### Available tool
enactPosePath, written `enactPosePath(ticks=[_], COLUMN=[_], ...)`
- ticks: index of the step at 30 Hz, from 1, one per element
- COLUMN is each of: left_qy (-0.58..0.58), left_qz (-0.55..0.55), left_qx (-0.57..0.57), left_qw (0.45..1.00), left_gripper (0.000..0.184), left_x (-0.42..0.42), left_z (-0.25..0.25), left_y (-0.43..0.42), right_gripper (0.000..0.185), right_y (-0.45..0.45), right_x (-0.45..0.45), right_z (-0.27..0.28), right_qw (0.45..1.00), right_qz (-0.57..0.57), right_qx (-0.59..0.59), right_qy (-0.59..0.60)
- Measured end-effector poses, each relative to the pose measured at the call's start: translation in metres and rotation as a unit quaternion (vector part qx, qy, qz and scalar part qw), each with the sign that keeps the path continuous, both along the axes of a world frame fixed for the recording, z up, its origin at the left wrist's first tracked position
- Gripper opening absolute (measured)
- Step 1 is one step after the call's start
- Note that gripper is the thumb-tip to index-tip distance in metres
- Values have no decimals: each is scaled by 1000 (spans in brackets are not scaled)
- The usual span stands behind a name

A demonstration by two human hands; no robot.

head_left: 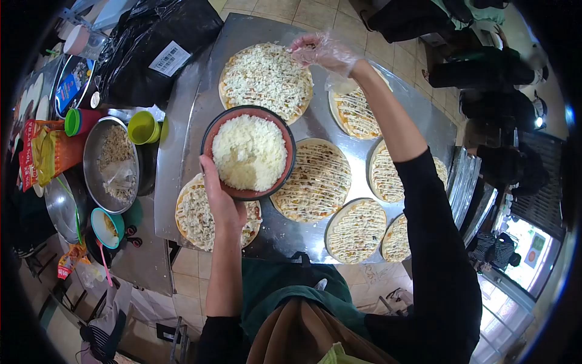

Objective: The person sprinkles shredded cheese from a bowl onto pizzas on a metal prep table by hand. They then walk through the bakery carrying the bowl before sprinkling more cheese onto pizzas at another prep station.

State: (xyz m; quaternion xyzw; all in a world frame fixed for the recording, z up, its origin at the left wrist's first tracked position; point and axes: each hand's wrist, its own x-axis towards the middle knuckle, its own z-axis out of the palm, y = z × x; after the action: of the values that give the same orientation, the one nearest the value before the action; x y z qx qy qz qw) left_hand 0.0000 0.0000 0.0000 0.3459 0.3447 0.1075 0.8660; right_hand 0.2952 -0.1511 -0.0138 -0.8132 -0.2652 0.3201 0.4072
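Observation:
My left hand grips the rim of a dark bowl with a reddish inside, held above the metal table. Grated white cheese fills it, with a hollow scooped near the middle. My right hand, in a clear plastic glove, is at the far right edge of a cheese-covered pizza. Its fingers are curled together; what they hold is hidden. Under the bowl's right side lies a pizza with sauce stripes. Another pizza topped with white crumbles is partly hidden behind my left hand.
More striped pizzas lie on the right of the metal table. At left stand a steel bowl of crumbled food, a yellow-green cup, a teal bowl and a black plastic bag. People are at far right.

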Motion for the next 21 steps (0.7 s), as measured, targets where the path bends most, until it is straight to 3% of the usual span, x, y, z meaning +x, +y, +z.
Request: enactPosePath(ticks=[2,5,8,10,12,14,21], left_qy=[3,13,41,44,57,63,53], left_qz=[7,16,40,52,63,63,67], left_qx=[-9,8,19,24,31,35,35], left_qw=[1000,1000,998,997,996,995,996], left_gripper=[60,61,62,62,62,63,61], left_x=[-9,-29,-47,-54,-61,-67,-81], left_z=[6,9,12,16,22,26,30], left_y=[2,6,9,9,8,6,-2], right_gripper=[25,22,22,22,22,22,25], right_y=[-1,-8,-13,-23,-26,-10,-6], right_x=[7,3,-12,-13,-18,-54,-56], right_z=[-15,-37,-34,-55,-63,-26,-18], right_qw=[990,976,991,991,997,955,975], right_qz=[14,39,-41,-59,-15,84,-5], right_qx=[-81,-67,-53,91,77,-96,-105], right_qy=[-111,-202,-113,77,27,-267,-195])
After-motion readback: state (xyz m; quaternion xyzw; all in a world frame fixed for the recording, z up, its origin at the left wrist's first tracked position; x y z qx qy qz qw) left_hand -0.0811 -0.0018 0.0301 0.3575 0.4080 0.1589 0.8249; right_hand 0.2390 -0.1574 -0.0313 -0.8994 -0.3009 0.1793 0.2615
